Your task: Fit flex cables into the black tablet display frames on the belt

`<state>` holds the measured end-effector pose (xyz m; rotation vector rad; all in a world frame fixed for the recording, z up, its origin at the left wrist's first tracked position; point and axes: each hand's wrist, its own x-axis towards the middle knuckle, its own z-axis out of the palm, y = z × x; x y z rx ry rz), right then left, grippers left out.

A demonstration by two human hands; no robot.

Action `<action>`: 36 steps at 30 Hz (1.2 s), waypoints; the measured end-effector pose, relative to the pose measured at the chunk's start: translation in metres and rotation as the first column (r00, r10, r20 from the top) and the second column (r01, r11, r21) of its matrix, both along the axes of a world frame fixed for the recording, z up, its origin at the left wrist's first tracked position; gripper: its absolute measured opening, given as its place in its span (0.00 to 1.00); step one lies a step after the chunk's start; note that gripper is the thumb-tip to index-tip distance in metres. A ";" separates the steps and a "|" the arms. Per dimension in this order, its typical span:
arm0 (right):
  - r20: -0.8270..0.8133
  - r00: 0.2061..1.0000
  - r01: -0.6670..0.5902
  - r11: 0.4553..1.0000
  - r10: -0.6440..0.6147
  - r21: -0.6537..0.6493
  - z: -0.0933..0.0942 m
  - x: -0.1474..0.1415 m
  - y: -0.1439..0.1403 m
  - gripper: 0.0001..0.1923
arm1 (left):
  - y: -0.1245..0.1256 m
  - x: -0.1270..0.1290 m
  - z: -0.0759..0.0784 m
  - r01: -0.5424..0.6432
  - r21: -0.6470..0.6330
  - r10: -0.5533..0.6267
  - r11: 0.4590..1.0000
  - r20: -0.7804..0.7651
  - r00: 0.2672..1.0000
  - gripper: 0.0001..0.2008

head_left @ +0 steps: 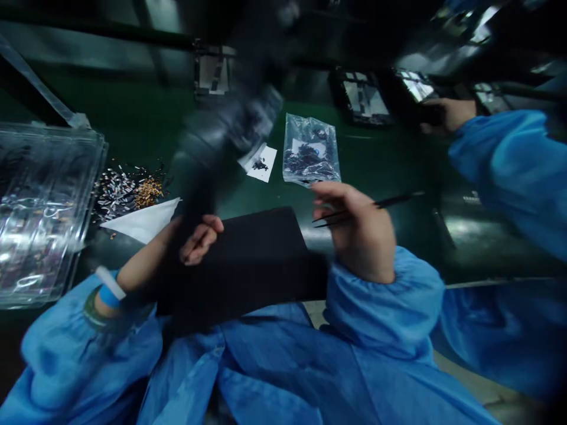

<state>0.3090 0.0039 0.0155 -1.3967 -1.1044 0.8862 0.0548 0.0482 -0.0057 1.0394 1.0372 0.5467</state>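
head cam | looks forward-down | close over green bench (381, 165) | single view

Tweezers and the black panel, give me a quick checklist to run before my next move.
1. Tweezers gripped in right hand: ok.
2. Tweezer tips free of any part: cannot tell, blurred.
3. Left hand resting on black panel: ok.
4. Bag of small dark parts lying beyond the panel: ok.
5. Blurred dark tool clear of the left hand: cannot tell.
6. Co-worker's hand apart from the panel: ok.
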 end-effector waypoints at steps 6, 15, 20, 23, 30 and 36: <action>-0.180 0.946 0.290 0.953 -0.271 0.089 0.007 0.024 0.003 0.30 | -0.009 0.012 0.016 0.499 0.445 0.023 0.744 -0.762 0.647 0.16; -0.153 0.957 -0.250 0.968 0.248 0.001 -0.024 -0.030 0.010 0.16 | -0.026 0.025 -0.014 0.648 0.684 0.410 0.335 -0.725 0.553 0.14; -0.211 0.937 -0.292 0.956 0.280 -0.029 -0.047 -0.043 0.022 0.20 | -0.030 0.022 -0.018 0.566 0.712 0.345 0.415 -0.699 0.627 0.14; -0.236 0.932 -0.297 0.953 0.274 -0.067 -0.055 -0.043 0.025 0.21 | -0.027 0.023 -0.020 0.507 0.718 0.301 0.477 -0.675 0.673 0.13; -0.103 0.955 -0.286 0.956 0.279 -0.064 -0.054 -0.044 0.022 0.19 | -0.024 0.026 -0.017 0.389 0.685 0.239 0.615 -0.633 0.737 0.08; -0.093 0.956 -0.283 0.957 0.277 -0.064 -0.054 -0.045 0.020 0.18 | -0.022 0.029 -0.015 0.384 0.642 0.229 0.663 -0.663 0.713 0.08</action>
